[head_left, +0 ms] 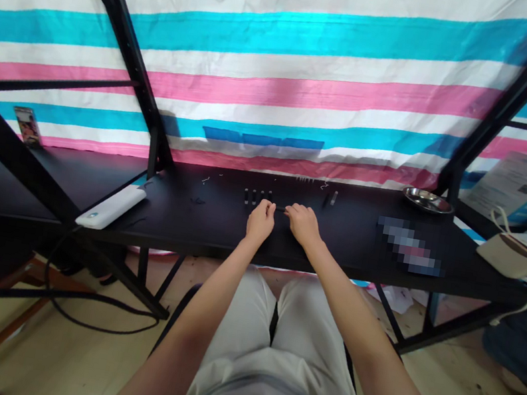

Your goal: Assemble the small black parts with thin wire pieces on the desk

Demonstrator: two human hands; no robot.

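Note:
My left hand (260, 219) and my right hand (303, 224) rest close together on the black tabletop (179, 220), fingers curled inward. A small black rod (280, 208) lies between their fingertips, and both hands appear to pinch it. The small size leaves the grip hard to make out. Just beyond my left hand stands a row of small black upright pieces (256, 198). Two more dark pieces (329, 199) lie beyond my right hand.
Bits of wire (206, 180) lie on the table. A steel bowl (427, 201), a pixelated blurred item (410, 245), a white power bank (111, 206) and a beige purse (511, 254) sit around. Black metal frame bars (122, 46) rise in front of a striped tarpaulin (286, 60).

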